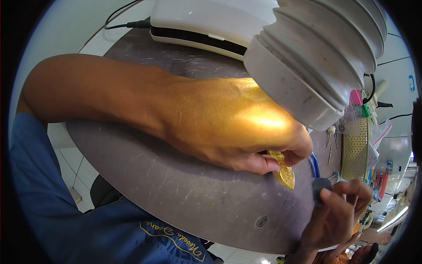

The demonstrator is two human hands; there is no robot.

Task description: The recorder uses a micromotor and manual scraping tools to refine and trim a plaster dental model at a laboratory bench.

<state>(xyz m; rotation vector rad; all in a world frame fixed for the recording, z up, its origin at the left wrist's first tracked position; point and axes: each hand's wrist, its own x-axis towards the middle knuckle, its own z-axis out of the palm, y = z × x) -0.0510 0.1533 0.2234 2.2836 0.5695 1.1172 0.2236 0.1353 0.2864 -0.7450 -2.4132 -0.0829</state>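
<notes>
From the left my left hand (233,127) reaches across the table, knuckles up under a bright warm light. Its thumb and fingers are closed around a yellow dental cast (285,177), whose tooth-like bumps show along the lower end. The rest of the cast is hidden by the hand. Apart from it, at the lower right, my right hand (336,211) pinches a small dark grey flat piece (322,189) with rounded corners between thumb and fingers. I cannot make out what that piece is made of.
The scratched grey-brown table (206,198) has a curved edge. A ribbed white hose with a wide nozzle (294,83) overhangs my left hand. Behind stands a white machine (211,22). On the right are a cream basket (354,152), thin metal tools (330,152) and another person (365,255).
</notes>
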